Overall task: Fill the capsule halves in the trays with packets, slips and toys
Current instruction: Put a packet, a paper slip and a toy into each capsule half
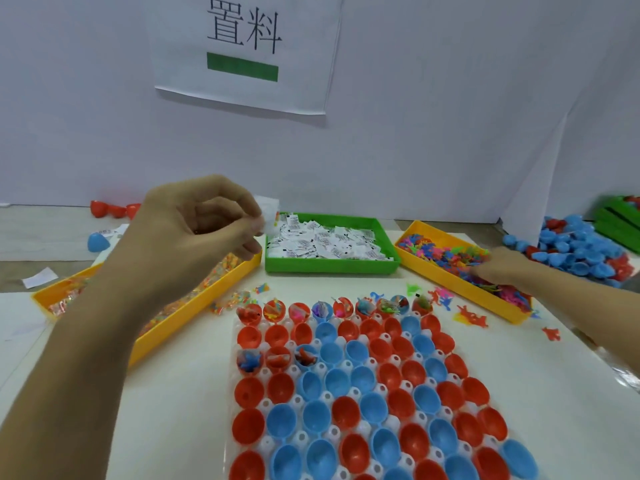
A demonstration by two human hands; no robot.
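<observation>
A clear tray (349, 342) holds several red and blue capsule halves; the far row and three halves in the third row contain toys and packets, the others are empty. My left hand (204, 220) is raised above the left yellow bin and pinches a white paper slip (269, 216). My right hand (498, 268) reaches into the right yellow bin (450, 282) of small coloured toys, its fingers buried among them. The green bin (332, 266) behind the tray is full of white slips. The left yellow bin (173, 327) holds clear packets.
Loose toys (471, 318) and a packet (239, 301) lie on the white table around the tray. A heap of blue and red capsule halves (581, 247) sits at far right beside green crates (620, 220). More halves (98, 242) lie far left. A white wall with a sign stands behind.
</observation>
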